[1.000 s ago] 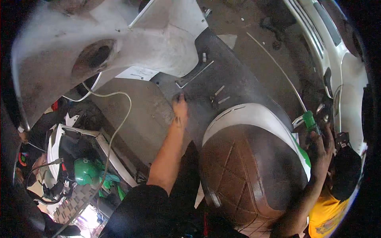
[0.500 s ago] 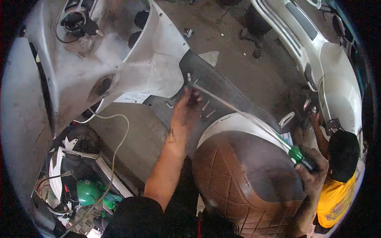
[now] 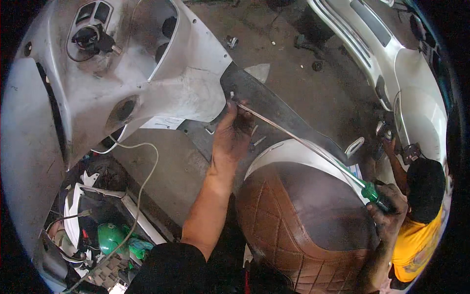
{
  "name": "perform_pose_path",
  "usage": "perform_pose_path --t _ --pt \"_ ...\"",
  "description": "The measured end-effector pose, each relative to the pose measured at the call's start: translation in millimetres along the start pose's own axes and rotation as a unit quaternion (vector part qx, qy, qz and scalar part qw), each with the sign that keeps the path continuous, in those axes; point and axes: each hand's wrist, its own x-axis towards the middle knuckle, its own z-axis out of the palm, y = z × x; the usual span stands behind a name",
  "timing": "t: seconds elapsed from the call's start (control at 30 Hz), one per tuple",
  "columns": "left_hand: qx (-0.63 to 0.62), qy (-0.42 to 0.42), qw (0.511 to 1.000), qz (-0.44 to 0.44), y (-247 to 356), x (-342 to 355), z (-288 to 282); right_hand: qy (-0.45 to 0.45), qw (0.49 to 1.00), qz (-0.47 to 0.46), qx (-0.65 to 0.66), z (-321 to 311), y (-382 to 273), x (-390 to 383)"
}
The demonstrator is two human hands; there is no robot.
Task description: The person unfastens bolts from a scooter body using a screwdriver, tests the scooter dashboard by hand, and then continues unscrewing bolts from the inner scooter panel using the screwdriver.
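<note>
My right hand (image 3: pixel 389 208) is wrapped round the green-and-black handle of a screwdriver (image 3: pixel 306 142) with a very long, thin shaft. The shaft slants across the scooter seat (image 3: pixel 274 210), and its tip ends at the fingers of my left hand (image 3: pixel 232 134). Thumb and fingers of that hand are pinched over the dark floorboard (image 3: pixel 284 112). A small pale metal piece (image 3: pixel 232 94) shows just past the fingertips; too little of it is visible to tell its kind. On the floorboard beside the left hand lie a few slim metal pieces (image 3: pixel 259 141).
A white scooter front panel (image 3: pixel 171 93) with a key in its lock (image 3: pixel 110 45) rises at left. A pale cable (image 3: pixel 152 169) hangs below it, near a green helmet (image 3: pixel 110 238). Another white scooter (image 3: pixel 421 108) and a co-worker in a yellow shirt (image 3: pixel 416 250) are at right.
The small metal piece has sunk lower between my left fingers, and the screwdriver tip has shifted slightly right with them. My right hand stays round the handle, slightly lower.
</note>
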Motion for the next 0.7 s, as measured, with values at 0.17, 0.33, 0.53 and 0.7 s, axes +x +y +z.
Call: perform_pose_path --t 0.17,0.33,0.53,0.7 --pt "0.025 0.013 1.0 0.01 1.5 14.8 -3.4 -0.088 0.927 0.283 0.228 1.2 -16.0 6.8" --pt "0.082 0.08 0.993 0.016 2.1 61.6 -7.1 -0.14 0.975 0.138 0.105 33.8 -11.3 46.5" --pt "0.251 0.112 0.959 0.071 -3.2 154.2 -66.8 -0.245 0.965 0.089 -0.022 112.2 31.0 141.4" --pt "0.181 0.162 0.969 0.038 16.8 237.7 -117.9 -0.212 0.977 -0.001 0.008 189.0 67.8 193.6"
